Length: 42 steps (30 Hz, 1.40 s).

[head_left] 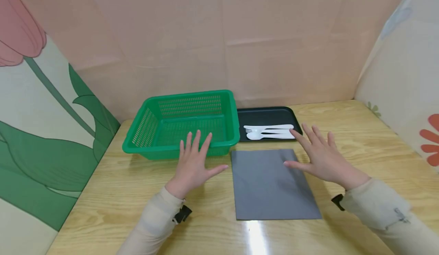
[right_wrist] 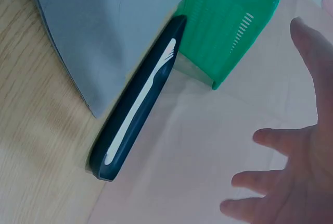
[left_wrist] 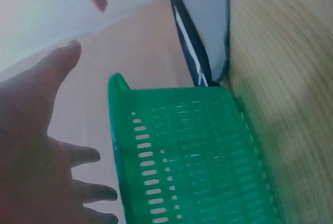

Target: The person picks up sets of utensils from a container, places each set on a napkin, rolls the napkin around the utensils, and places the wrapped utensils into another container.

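Observation:
My left hand (head_left: 193, 168) hovers with spread fingers near the front rim of a green plastic basket (head_left: 185, 148), holding nothing. The basket has slotted walls, and nothing shows inside it. My right hand (head_left: 324, 157), fingers also spread and holding nothing, is above the right side of a grey folded cloth or mat (head_left: 271, 186). Behind that lies a black tray (head_left: 267, 114), its left end partly hidden by the basket. On the tray are a white plastic knife (head_left: 269, 127), a fork (head_left: 248, 130) and a spoon (head_left: 254, 136). In the right wrist view the white cutlery (right_wrist: 138, 101) lies along the tray.
All of this sits on a light wooden table (head_left: 356, 133). A pinkish cloth backdrop (head_left: 240, 56) rises behind it. Panels with flower prints stand at left (head_left: 51, 140) and right (head_left: 404, 76). Each wrist has a black strap.

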Tool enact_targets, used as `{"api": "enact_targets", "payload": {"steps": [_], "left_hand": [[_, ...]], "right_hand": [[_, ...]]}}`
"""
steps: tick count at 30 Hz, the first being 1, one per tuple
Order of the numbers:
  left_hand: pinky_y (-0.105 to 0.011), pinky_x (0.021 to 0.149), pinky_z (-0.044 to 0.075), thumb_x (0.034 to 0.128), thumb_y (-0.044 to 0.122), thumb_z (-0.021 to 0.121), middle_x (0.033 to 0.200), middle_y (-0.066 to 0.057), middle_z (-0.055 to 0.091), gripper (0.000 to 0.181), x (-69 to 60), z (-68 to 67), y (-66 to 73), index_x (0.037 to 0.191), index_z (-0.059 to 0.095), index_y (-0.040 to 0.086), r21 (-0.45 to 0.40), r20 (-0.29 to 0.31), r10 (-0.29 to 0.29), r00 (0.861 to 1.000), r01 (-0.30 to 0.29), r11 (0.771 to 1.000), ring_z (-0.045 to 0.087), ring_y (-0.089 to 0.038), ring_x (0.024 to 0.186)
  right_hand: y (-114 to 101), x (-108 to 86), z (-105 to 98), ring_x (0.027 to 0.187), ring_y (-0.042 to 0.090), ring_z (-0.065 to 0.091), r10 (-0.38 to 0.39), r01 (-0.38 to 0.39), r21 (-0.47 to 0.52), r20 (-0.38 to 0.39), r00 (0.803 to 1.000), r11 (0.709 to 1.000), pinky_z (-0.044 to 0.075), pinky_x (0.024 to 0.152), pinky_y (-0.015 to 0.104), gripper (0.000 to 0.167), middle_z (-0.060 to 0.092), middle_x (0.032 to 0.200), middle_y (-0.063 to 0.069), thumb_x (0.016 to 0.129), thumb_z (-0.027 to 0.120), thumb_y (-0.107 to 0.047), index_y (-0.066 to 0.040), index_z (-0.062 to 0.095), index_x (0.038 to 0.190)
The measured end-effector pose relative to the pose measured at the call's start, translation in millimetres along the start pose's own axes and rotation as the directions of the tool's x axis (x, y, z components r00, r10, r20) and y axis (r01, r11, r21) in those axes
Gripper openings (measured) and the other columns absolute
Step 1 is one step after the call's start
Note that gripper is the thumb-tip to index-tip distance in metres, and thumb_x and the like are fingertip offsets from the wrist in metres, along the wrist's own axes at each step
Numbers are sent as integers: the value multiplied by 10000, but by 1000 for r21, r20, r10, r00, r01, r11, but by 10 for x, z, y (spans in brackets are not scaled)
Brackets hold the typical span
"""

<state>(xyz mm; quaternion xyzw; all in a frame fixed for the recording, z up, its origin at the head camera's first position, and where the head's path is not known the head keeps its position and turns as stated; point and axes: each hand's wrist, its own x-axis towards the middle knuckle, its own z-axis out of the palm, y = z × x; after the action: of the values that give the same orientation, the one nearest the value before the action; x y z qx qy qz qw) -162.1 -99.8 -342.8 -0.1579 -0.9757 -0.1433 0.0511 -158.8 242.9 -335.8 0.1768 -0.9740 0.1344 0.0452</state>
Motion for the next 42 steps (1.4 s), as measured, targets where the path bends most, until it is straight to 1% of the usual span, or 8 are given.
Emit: {"api": "enact_targets", "payload": {"steps": [7, 10, 13, 16, 21, 29, 35, 42], "left_hand": [[-578, 1144, 110, 832, 627, 538, 1548, -157, 204, 832, -57, -86, 178, 1472, 280, 162, -8, -84, 87, 993, -88, 996, 88, -387, 1447], [-576, 1131, 174, 860, 549, 562, 1499, -171, 315, 711, -103, -94, 285, 1399, 410, 113, 29, -131, 176, 976, -173, 984, 196, -401, 1419], [-547, 1112, 258, 874, 474, 587, 1424, -169, 432, 575, -151, -73, 391, 1298, 524, 91, 73, -160, 279, 947, -270, 960, 326, -393, 1366], [-474, 1090, 339, 893, 451, 568, 1342, -121, 532, 489, -202, -36, 497, 1239, 573, 106, 107, -115, 346, 931, -334, 936, 451, -324, 1297], [-358, 1009, 443, 911, 468, 527, 1211, -30, 634, 456, -274, 91, 640, 1207, 596, 128, 123, 47, 396, 917, -398, 909, 585, -186, 1146], [-268, 842, 514, 898, 480, 543, 1134, -13, 651, 447, -319, 406, 758, 1166, 620, 129, 183, 213, 420, 882, -459, 870, 616, -149, 1025], [-250, 724, 524, 878, 499, 561, 1054, -17, 650, 448, -364, 556, 824, 1140, 629, 142, 230, 263, 421, 868, -480, 847, 620, -147, 921], [-211, 582, 477, 904, 448, 548, 949, 10, 625, 339, -417, 626, 862, 1087, 633, 176, 282, 294, 419, 859, -497, 820, 586, -110, 821]], "right_hand": [[-60, 44, -39, 1251, 482, 407, -71, 71, 6, -18, 997, 997, 359, 976, 623, 748, 366, 1428, 271, 837, 640, -480, -60, 390, 1404], [-73, 76, -14, 1185, 442, 504, -112, 112, -11, -1, 994, 994, 442, 924, 561, 583, 488, 1338, 248, 859, 650, -381, -40, 507, 1309], [-79, 110, 40, 1113, 391, 576, -164, 164, -28, 6, 986, 986, 479, 892, 514, 452, 578, 1239, 211, 849, 675, -288, -37, 587, 1215], [-78, 144, 111, 1071, 364, 599, -214, 215, -40, 22, 977, 976, 492, 869, 498, 398, 614, 1176, 190, 837, 688, -248, -37, 615, 1167], [-82, 191, 237, 1054, 384, 588, -274, 276, -33, 61, 960, 961, 486, 872, 503, 395, 614, 1143, 222, 804, 717, -214, -13, 626, 1132], [-122, 253, 404, 1078, 400, 575, -300, 307, -26, 140, 944, 952, 482, 882, 502, 452, 580, 1194, 254, 777, 742, -170, -7, 599, 1174], [-111, 265, 492, 1121, 392, 555, -341, 348, -21, 153, 928, 937, 482, 891, 499, 455, 561, 1237, 239, 806, 703, -92, -34, 569, 1236], [-99, 280, 551, 1160, 420, 527, -303, 318, -29, 239, 923, 948, 473, 899, 511, 459, 521, 1298, 253, 841, 643, -38, -63, 545, 1289]]}}
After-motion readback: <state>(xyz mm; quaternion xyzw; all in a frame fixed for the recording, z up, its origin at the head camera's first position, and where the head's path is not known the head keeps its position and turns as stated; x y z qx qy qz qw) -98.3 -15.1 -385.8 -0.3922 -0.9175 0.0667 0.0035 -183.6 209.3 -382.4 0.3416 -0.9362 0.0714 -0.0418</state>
